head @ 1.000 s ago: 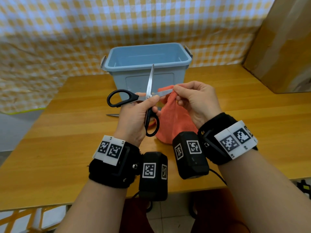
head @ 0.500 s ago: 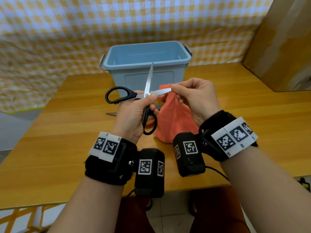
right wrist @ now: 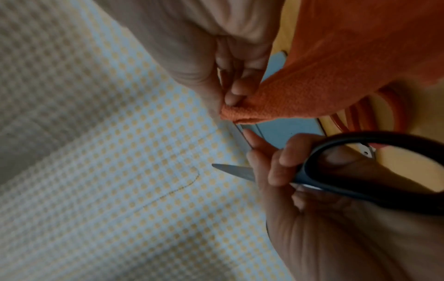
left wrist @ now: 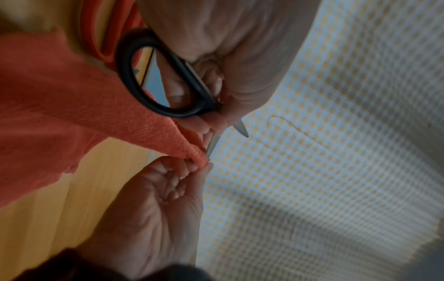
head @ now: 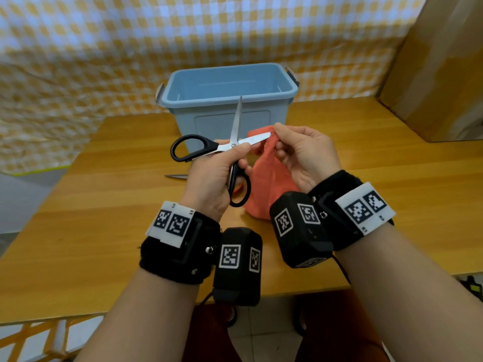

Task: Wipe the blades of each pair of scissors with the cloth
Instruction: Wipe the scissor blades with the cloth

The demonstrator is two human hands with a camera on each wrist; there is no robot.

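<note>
My left hand (head: 215, 175) grips black-handled scissors (head: 194, 149) at the pivot, blades spread wide above the table. One blade points up, the other points right. My right hand (head: 304, 152) pinches an orange cloth (head: 270, 184) around the tip of the rightward blade. The cloth hangs down to the table. In the left wrist view the black handle loop (left wrist: 153, 95) lies against the cloth (left wrist: 72, 98). The right wrist view shows the cloth (right wrist: 336, 66) folded over the blade tip. A second pair with orange handles (right wrist: 389, 106) lies on the table under the hands, its blade tip (head: 176, 176) sticking out left.
A light blue plastic bin (head: 230, 100) stands on the wooden table (head: 104, 205) just behind the hands. A cardboard box (head: 439, 74) stands at the back right. A yellow checked curtain (head: 104, 48) hangs behind the table.
Both hands and the open scissors have shifted slightly upward in view. The right hand's cloth pinch stays at the tip of the rightward blade.
</note>
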